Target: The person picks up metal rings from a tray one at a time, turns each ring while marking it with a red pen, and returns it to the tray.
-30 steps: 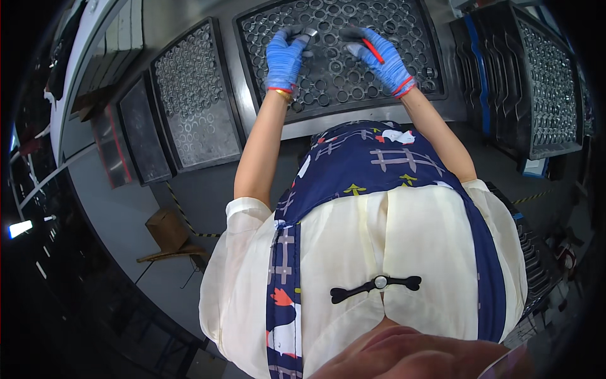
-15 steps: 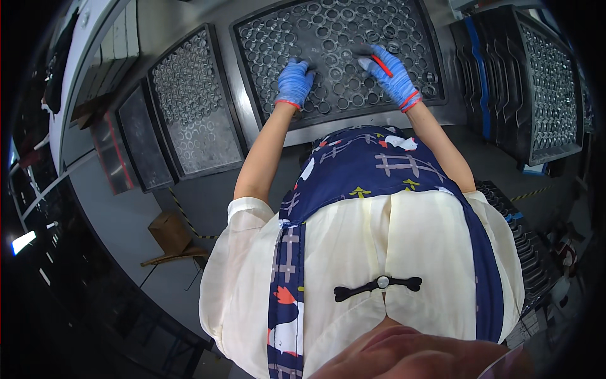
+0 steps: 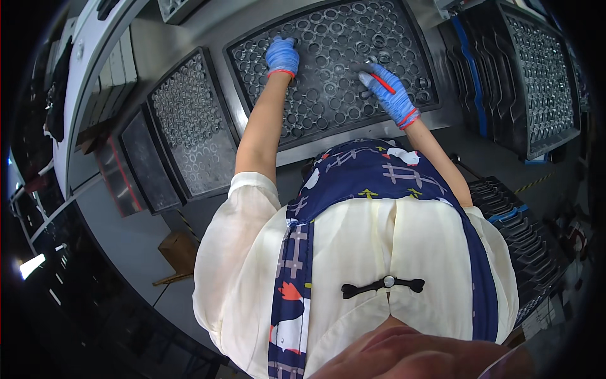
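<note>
A wide black tray (image 3: pixel 334 125) lies before me, holding many metal rings (image 3: pixel 341 29) in loose rows. My left hand (image 3: pixel 282 57), in a blue knit glove with a red cuff, is over the rings on the tray's left side. Its fingers are curled down, and whatever they pinch is hidden. Over the tray's right half is my right hand (image 3: pixel 390 95), gloved the same way. It is closed, with a slim red pen-like stick (image 3: pixel 383 83) lying along it. Its thumb and fingertips point left, close above the rings.
To the left, a second tray (image 3: pixel 208 170) is partly covered with rings, beside a dark flat tray (image 3: pixel 148 158). Black trays (image 3: pixel 495 69) are stacked at the right, the end one full of rings (image 3: pixel 540 76). More black trays (image 3: pixel 511 221) stand lower right. A cardboard box (image 3: pixel 178 251) sits lower left.
My left hand has moved away from me and to the left over the rings. The right hand stays near its place with the red stick. The whole view has tilted slightly.
</note>
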`<state>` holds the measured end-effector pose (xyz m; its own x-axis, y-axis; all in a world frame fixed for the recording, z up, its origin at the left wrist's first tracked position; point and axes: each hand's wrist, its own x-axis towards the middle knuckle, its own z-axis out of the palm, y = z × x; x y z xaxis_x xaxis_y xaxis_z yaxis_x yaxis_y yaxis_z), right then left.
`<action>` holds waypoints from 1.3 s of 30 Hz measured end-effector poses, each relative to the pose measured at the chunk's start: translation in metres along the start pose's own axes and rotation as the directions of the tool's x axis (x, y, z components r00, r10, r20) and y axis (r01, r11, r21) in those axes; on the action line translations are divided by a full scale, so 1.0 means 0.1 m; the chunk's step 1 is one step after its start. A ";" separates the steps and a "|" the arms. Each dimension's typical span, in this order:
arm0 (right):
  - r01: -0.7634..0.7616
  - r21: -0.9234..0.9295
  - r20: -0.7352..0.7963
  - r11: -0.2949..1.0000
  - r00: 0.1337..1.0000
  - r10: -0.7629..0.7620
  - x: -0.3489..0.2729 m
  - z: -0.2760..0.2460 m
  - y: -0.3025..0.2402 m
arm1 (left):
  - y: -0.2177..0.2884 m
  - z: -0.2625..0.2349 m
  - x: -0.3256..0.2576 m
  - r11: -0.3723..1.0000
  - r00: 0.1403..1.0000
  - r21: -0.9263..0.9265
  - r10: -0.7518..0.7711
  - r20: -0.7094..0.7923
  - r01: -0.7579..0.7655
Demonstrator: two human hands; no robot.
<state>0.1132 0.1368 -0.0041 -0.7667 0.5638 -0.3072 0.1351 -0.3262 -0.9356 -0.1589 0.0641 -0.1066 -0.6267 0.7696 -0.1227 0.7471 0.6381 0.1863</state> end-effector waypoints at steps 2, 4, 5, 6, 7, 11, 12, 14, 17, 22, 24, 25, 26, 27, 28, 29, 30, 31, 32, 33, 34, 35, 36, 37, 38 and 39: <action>0.057 -0.098 0.051 0.994 0.997 -0.052 0.04 0.04 -0.02 | 0.00 -0.02 -0.08 1.000 1.000 0.019 -0.001 0.012 0.000; 0.078 -0.093 0.080 0.993 0.994 -0.071 0.13 0.14 -0.06 | -0.01 -0.07 -0.17 0.996 0.971 -0.037 0.070 -0.227 -0.081; 0.086 -0.091 0.087 0.992 0.993 -0.078 0.17 0.15 -0.06 | 0.08 -0.13 -0.23 0.996 0.972 -0.039 0.068 -0.227 -0.079; 0.080 -0.094 0.065 0.992 0.995 -0.074 0.19 0.09 -0.06 | 0.32 -0.27 -0.32 0.971 0.957 -0.180 0.107 -0.270 -0.159; 0.058 -0.043 0.017 0.997 0.998 -0.058 0.23 0.06 -0.10 | 0.47 -0.43 -0.44 0.923 0.937 -0.308 0.127 -0.324 -0.231; -0.011 0.086 0.058 0.996 0.998 0.006 0.24 0.13 -0.33 | 0.89 -0.87 -1.06 0.800 0.873 -0.428 0.229 -0.431 -0.420; -0.043 0.122 0.174 0.992 0.985 0.021 0.28 0.08 -0.30 | 1.01 -0.93 -1.18 0.747 0.861 -0.487 0.225 -0.456 -0.453; -0.007 0.180 0.236 0.984 0.971 -0.036 0.24 -0.01 -0.28 | 1.12 -1.15 -1.34 0.627 0.821 -0.574 0.201 -0.535 -0.527; 0.019 0.263 0.332 0.965 0.937 -0.109 0.08 0.08 -0.43 | 1.11 -1.30 -1.51 0.178 0.989 -0.977 -0.069 -0.128 -0.114; 0.241 -0.144 0.324 0.960 0.928 -0.184 -0.01 0.12 -0.51 | 1.08 -1.35 -1.57 0.381 0.983 -0.906 0.045 -0.178 -0.182; 0.263 -0.160 0.317 0.951 0.926 -0.203 -0.05 0.14 -0.57 | 1.24 -1.48 -1.65 0.704 0.900 -0.602 0.125 -0.417 -0.376; 0.288 -0.176 0.315 0.941 0.923 -0.223 -0.08 0.15 -0.61 | 1.23 -1.46 -1.64 0.701 0.901 -0.605 0.129 -0.414 -0.379; 0.288 -0.169 0.307 0.943 0.924 -0.228 -0.13 0.17 -0.71 | 1.19 -1.47 -1.61 0.611 0.923 -0.710 0.096 -0.373 -0.350; 0.290 -0.169 0.307 0.942 0.924 -0.230 -0.14 0.16 -0.70 | 1.16 -1.47 -1.60 0.510 0.943 -0.801 0.068 -0.327 -0.315; 0.167 0.047 0.336 0.985 0.926 -0.173 -0.14 0.15 -0.67 | 1.17 -1.47 -1.63 0.366 0.958 -0.889 0.023 -0.285 -0.274; 0.024 0.254 0.374 0.967 0.919 -0.121 -0.14 0.13 -0.65 | 1.18 -1.46 -1.64 0.365 0.958 -0.890 0.025 -0.285 -0.274; -0.001 0.310 0.413 0.951 0.901 -0.133 -0.14 0.10 -0.64 | 1.19 -1.47 -1.65 0.287 0.977 -0.935 0.013 -0.215 -0.209; -0.001 0.310 0.412 0.951 0.902 -0.133 -0.16 0.09 -0.63 | 1.20 -1.47 -1.66 0.207 0.990 -0.968 0.007 -0.143 -0.141; 0.029 0.244 0.382 0.969 0.916 -0.123 -0.17 0.08 -0.63 | 1.22 -1.49 -1.66 0.206 0.990 -0.968 0.008 -0.143 -0.141; 0.056 0.176 0.351 0.983 0.929 -0.116 -0.17 0.08 -0.62 | 1.24 -1.50 -1.67 0.513 0.948 -0.804 0.065 -0.313 -0.301; 0.056 0.175 0.350 0.983 0.929 -0.116 -0.18 0.08 -0.60 | 1.26 -1.51 -1.67 0.746 0.878 -0.522 0.174 -0.445 -0.413; 0.236 -0.002 0.322 0.972 0.920 -0.223 -0.18 0.09 -0.60 | 1.25 -1.52 -1.67 0.747 0.878 -0.520 0.176 -0.446 -0.414; 0.397 -0.184 0.312 0.899 0.891 -0.330 -0.19 0.10 -0.60 | 1.23 -1.53 -1.67 0.659 0.900 -0.641 0.137 -0.413 -0.394; 0.399 -0.182 0.311 0.899 0.890 -0.332 -0.21 0.11 -0.61 | 1.22 -1.53 -1.67 0.556 0.922 -0.747 0.104 -0.373 -0.365; 0.271 0.027 0.293 0.962 0.918 -0.267 -0.25 0.14 -0.65 | 1.23 -1.51 -1.67 0.400 0.948 -0.864 0.048 -0.316 -0.308; 0.127 0.237 0.290 0.963 0.937 -0.195 -0.26 0.16 -0.67 | 1.22 -1.51 -1.68 0.401 0.948 -0.863 0.047 -0.316 -0.308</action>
<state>0.1142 0.1313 0.0690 -0.9266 0.3720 -0.0551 -0.1160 -0.4222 -0.8990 0.0042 0.0095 0.0839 -0.6286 0.7514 0.2007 0.3013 -0.0026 0.9535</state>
